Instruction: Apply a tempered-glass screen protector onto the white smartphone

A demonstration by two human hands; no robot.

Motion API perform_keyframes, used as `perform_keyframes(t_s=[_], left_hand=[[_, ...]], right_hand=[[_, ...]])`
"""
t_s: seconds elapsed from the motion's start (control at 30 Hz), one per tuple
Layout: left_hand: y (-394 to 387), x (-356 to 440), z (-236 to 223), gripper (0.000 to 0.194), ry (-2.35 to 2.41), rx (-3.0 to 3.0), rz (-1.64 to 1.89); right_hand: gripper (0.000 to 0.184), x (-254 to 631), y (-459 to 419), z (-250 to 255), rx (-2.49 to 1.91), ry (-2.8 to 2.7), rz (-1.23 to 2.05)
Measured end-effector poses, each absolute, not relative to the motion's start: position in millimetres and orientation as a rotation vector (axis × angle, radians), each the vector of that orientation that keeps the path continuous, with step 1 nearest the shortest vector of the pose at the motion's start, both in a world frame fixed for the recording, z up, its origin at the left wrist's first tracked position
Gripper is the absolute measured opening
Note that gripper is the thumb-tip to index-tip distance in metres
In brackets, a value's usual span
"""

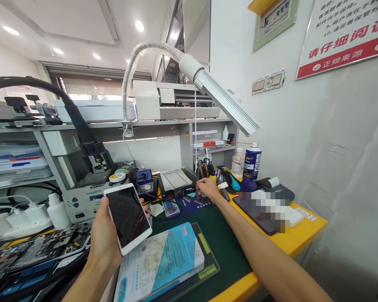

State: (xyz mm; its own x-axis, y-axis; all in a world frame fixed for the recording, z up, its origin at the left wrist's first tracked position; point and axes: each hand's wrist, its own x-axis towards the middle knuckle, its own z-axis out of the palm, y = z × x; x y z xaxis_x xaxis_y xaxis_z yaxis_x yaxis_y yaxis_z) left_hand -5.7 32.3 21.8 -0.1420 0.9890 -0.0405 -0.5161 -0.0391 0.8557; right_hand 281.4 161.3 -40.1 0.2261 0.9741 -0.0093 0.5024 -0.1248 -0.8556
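Note:
My left hand (104, 230) is wrapped round a smartphone (128, 216) with a white frame and a dark screen, tilted towards me above the left side of the bench. My right hand (209, 188) is stretched far forward, its fingers curled together at the right end of a black hot plate unit (179, 192) with a pale top. What those fingers pinch, if anything, is too small to make out. Just behind them stands a bunch of tweezers and other hand tools (204, 167). Below the phone a blue and white box (164, 260) lies on a dark perforated mat (211, 259).
A white lamp (223, 98) hangs over the bench. At the right are a blue spray can (252, 162), a clear bottle (237, 163) and a dark tablet (255, 216). Opened phone parts (34, 247) and a power strip (25, 218) crowd the left.

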Motion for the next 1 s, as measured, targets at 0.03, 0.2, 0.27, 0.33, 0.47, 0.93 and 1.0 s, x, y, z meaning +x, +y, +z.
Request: perform_keyframes(t_s=[0.03, 0.2, 0.27, 0.33, 0.47, 0.93, 1.0], left_hand=[[31.7, -5.6, 22.6, 0.060, 0.916, 0.727, 1.517], [31.0, -4.3, 22.4, 0.061, 0.955, 0.733, 1.522], [31.2, -3.2, 21.3, 0.061, 0.961, 0.760, 1.523], [31.3, -2.2, 20.3, 0.061, 0.962, 0.761, 1.512], [31.2, -2.4, 18.9, 0.060, 0.962, 0.726, 1.483], [34.1, -2.6, 15.3, 0.056, 0.995, 0.673, 1.509], [33.4, -2.4, 16.4, 0.057, 0.992, 0.675, 1.500]], right_hand=[[0.032, 281.8, 161.0, -39.7, -1.752, -1.383, 0.771], [0.031, 282.0, 159.4, -38.7, -1.830, -1.383, 0.573], [0.032, 279.3, 158.8, -39.4, -1.863, -1.378, 0.459], [0.033, 274.8, 159.2, -40.5, -1.892, -1.379, 0.370], [0.032, 266.1, 163.9, -42.3, -1.932, -1.396, 0.276], [0.030, 266.8, 170.3, -49.8, -1.986, -1.477, 0.185], [0.031, 266.1, 171.5, -49.7, -1.995, -1.477, 0.193]])
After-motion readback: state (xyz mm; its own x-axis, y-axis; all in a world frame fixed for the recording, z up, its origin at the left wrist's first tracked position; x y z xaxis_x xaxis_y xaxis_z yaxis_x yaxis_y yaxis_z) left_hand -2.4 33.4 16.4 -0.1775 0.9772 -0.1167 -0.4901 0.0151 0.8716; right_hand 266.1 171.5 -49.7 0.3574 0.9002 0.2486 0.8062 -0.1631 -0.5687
